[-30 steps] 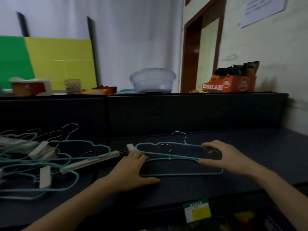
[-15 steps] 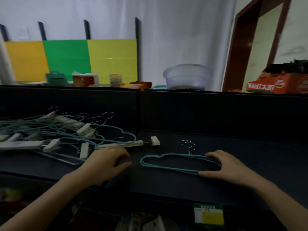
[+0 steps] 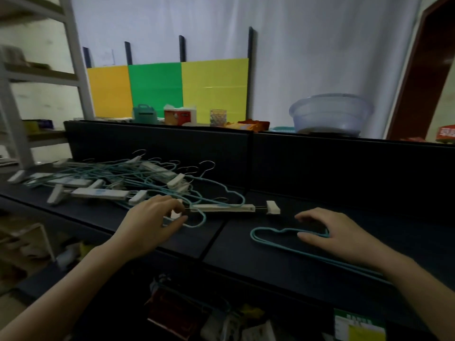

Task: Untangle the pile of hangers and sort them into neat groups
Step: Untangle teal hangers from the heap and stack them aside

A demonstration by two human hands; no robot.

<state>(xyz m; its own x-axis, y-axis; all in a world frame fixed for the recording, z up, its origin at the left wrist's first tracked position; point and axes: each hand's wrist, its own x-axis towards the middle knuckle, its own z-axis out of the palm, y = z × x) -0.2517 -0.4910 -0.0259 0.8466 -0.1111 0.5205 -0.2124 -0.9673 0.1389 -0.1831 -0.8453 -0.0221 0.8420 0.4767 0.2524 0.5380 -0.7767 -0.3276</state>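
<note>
A tangled pile of teal wire hangers and white clip hangers (image 3: 110, 178) lies on the dark counter (image 3: 221, 244). At the pile's right edge, the left grip (image 3: 150, 225) pinches the end clip of a long white clip hanger (image 3: 225, 207). Right of the pile, the right grip (image 3: 337, 236) lies spread flat on loose teal wire hangers (image 3: 275, 238). Hangers look light and stiff. Hooks may snag, so hold the bar.
</note>
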